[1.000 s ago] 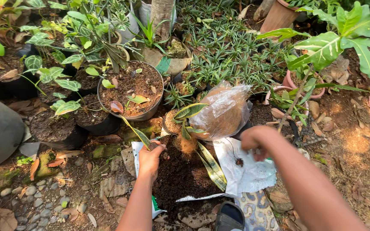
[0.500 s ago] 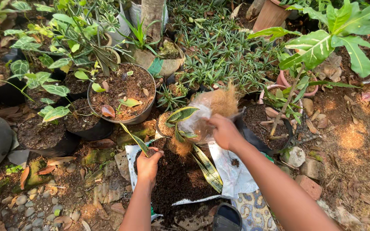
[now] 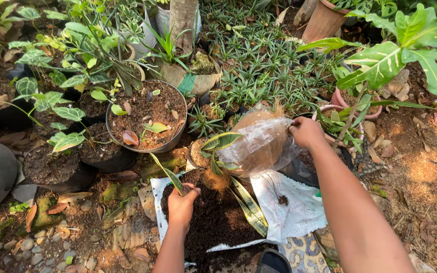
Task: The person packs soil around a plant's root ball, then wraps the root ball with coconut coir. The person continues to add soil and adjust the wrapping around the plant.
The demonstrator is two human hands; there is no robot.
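glossy clear plastic bag [image 3: 261,144], crumbly soil [image 3: 218,217]

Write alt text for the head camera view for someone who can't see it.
Seen from above in a crowded garden, a person's right hand lifts a clear plastic bag of brown coconut fibre while the left hand grips a long striped leaf over a pile of dark soil on a white sack. Potted plants, including a round pot of soil, surround them.
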